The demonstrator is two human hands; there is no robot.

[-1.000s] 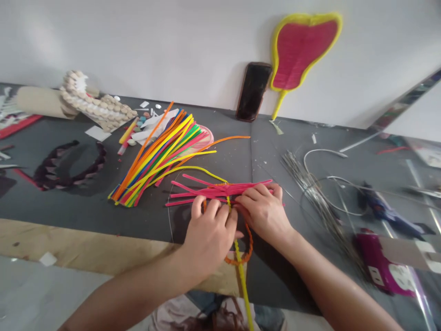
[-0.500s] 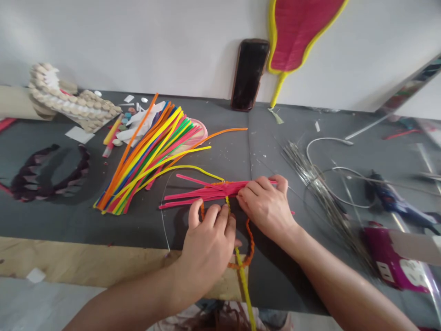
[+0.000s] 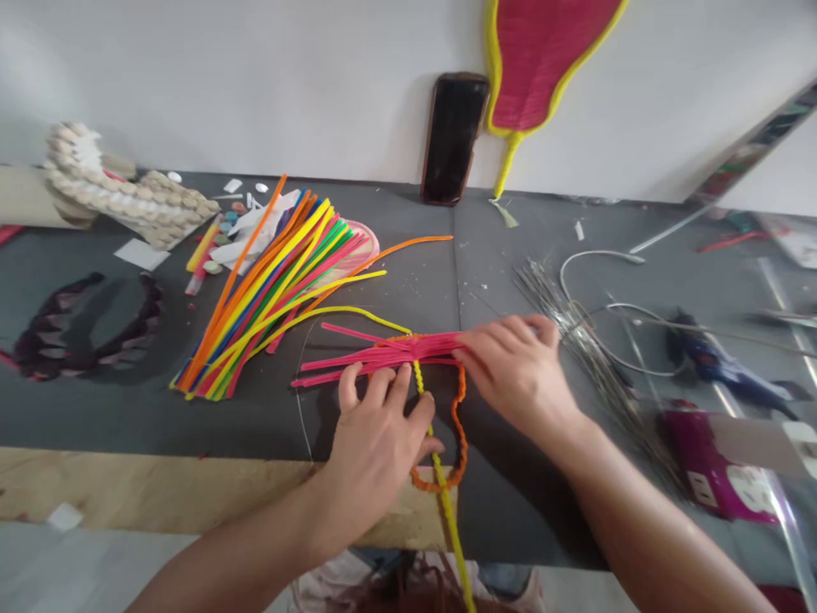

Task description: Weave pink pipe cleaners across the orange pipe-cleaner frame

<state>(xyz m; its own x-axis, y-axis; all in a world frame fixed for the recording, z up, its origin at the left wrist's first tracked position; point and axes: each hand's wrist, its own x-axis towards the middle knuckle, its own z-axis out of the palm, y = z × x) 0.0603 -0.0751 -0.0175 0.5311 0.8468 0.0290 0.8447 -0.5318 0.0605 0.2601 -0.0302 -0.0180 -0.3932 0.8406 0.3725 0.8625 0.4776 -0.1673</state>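
Observation:
Several pink pipe cleaners [image 3: 348,358] lie crosswise at the middle, gathered on a yellow twisted stem [image 3: 453,528]. An orange twisted pipe-cleaner loop [image 3: 460,426] hangs around that stem below them. My left hand [image 3: 381,430] rests palm down over the stem with its fingers apart, the fingertips at the pink strands' lower edge and the thumb beside the stem. At the strands' right end, my right hand [image 3: 517,366] closes its fingers around them; the tips are partly hidden and slightly blurred.
A bundle of coloured pipe cleaners [image 3: 268,298] lies left, near a dark headband [image 3: 89,332]. Against the wall stand a phone [image 3: 454,140] and a red fan shape [image 3: 536,60]. Thin wires [image 3: 574,340], a glue gun [image 3: 721,358] and a magenta packet [image 3: 715,468] lie right.
My right hand has slid right along the pink pipe cleaners, uncovering more of them. My left hand has shifted slightly left and its fingers have spread. The view has moved slightly.

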